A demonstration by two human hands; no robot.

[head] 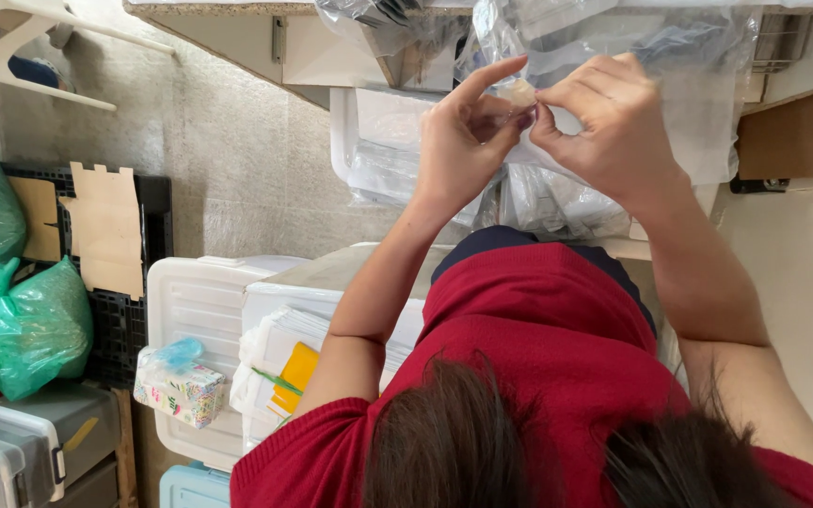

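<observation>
Plastic dominates the upper centre of the frame: a large clear bag hangs behind both hands, over a white tub stuffed with more film. At lower left a white lidded bin carries a small patterned carton wrapped in clear plastic, with a stack of flat white packets with a yellow insert beside it; green bags and pieces of cardboard fill the far left edge. The left hand and right hand meet at upper centre, fingertips pinched together on a small pale round piece, the left index finger raised clear. Judged from this grip, steady work means keeping the pinch light and close to the piece's edge, wrists still, so it neither slips nor deforms.
</observation>
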